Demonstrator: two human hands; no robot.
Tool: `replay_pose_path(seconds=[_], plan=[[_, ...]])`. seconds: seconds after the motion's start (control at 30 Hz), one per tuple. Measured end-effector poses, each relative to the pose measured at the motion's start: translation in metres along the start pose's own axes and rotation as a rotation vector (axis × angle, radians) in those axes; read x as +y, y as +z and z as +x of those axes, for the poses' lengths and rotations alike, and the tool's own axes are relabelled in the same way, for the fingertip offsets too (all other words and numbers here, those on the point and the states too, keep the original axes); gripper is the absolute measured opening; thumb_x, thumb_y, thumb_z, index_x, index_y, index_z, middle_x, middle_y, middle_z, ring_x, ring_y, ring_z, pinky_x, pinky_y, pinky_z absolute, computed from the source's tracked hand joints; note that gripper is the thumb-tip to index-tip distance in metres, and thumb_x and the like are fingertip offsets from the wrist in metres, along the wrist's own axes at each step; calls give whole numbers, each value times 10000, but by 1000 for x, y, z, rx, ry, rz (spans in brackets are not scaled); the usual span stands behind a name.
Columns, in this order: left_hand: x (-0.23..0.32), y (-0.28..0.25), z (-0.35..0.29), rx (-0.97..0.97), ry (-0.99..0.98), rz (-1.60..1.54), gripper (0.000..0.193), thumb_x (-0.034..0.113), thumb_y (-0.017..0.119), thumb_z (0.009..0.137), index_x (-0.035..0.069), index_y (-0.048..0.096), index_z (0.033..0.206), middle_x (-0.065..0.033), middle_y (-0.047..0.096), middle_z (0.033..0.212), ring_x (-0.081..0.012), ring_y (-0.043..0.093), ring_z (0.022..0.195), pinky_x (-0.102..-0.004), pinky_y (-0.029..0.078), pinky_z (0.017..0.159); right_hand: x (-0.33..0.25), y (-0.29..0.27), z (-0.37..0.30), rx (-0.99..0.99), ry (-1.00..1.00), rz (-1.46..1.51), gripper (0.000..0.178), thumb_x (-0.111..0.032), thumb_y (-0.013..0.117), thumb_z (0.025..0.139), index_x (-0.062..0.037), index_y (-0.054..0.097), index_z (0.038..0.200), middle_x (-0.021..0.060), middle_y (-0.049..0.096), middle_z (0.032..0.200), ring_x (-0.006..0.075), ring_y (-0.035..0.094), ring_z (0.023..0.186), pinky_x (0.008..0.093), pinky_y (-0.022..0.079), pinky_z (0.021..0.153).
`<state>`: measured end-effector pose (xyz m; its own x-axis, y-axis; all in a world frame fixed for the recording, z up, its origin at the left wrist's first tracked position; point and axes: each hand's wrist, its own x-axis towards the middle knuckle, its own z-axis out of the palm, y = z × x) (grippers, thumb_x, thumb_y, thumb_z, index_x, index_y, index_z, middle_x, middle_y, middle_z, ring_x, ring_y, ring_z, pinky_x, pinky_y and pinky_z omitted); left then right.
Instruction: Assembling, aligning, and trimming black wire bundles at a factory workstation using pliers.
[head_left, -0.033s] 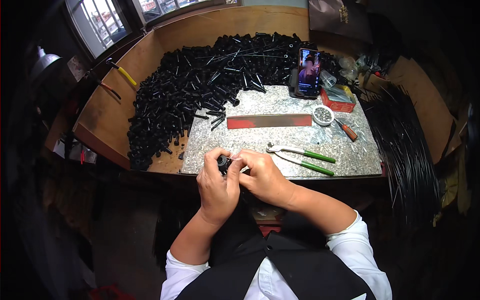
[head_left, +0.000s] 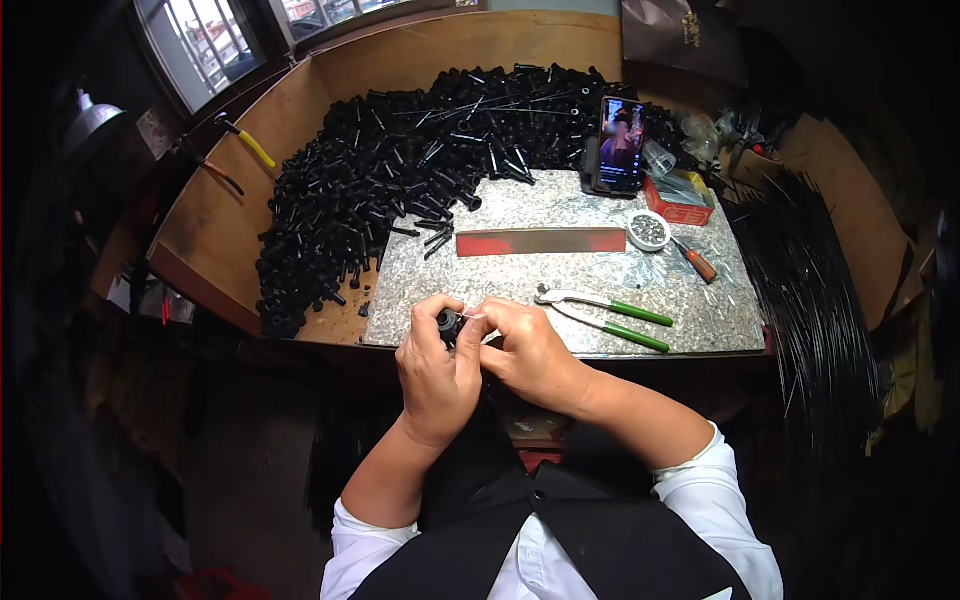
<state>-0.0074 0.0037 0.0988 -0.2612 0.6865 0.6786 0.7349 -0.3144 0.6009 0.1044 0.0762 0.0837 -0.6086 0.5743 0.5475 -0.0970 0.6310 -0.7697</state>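
My two hands meet at the near edge of the worktable. My left hand (head_left: 435, 375) grips a small black cylindrical part (head_left: 447, 322) between thumb and fingers. My right hand (head_left: 530, 350) presses against it from the right, and its fingertips pinch a tiny pale piece at the part's top. The fingers hide most of the part. Green-handled pliers (head_left: 610, 315) lie on the table just right of my hands.
A big heap of black tubular parts (head_left: 400, 170) covers the table's left and back. On the grey speckled plate (head_left: 700, 300) are a red strip (head_left: 540, 242), a small round tin (head_left: 648, 231), an orange-handled screwdriver (head_left: 697, 262), a red box (head_left: 680, 205) and an upright phone (head_left: 620, 145). Thin black rods (head_left: 810, 290) lie bundled at the right.
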Motion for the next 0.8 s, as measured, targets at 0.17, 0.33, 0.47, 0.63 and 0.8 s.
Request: replay_pose_path(seconds=[0.17,0.33,0.47,0.63,0.8], plan=[[-13,1,-5,49,50,72,205,59,616,877,-12,481,1015,-174,589,875,-356,617,736,-398,475,638,6,1,-9,-15,9,-20,207,-38,690,767,27,504,830,174,580,812,332,592,740,394,478,645],[-27,4,-13,45,-8,-53,270,35,610,869,-26,448,1076,-179,571,902,-346,602,717,-382,478,645,15,4,-20,-61,11,-20,256,-41,726,751,15,497,852,158,569,819,306,586,734,377,478,630],[-38,8,-20,70,-2,-80,305,33,610,867,-30,430,1105,-185,559,927,-330,589,720,-372,479,659,15,3,-25,-97,68,-30,253,-58,732,764,11,502,840,137,558,788,272,573,703,356,466,607],[-36,9,-19,22,-58,-149,308,38,610,864,-30,421,1098,-178,543,910,-303,570,707,-368,469,655,16,2,-29,-125,120,-40,240,-55,729,769,6,505,828,128,555,775,259,559,673,353,453,589],[-28,4,-14,-9,-19,-100,271,51,621,857,-17,416,1021,-157,526,839,-283,559,643,-367,453,594,17,4,-30,-126,135,-43,229,-56,726,774,3,509,814,123,552,766,252,552,657,354,450,584]])
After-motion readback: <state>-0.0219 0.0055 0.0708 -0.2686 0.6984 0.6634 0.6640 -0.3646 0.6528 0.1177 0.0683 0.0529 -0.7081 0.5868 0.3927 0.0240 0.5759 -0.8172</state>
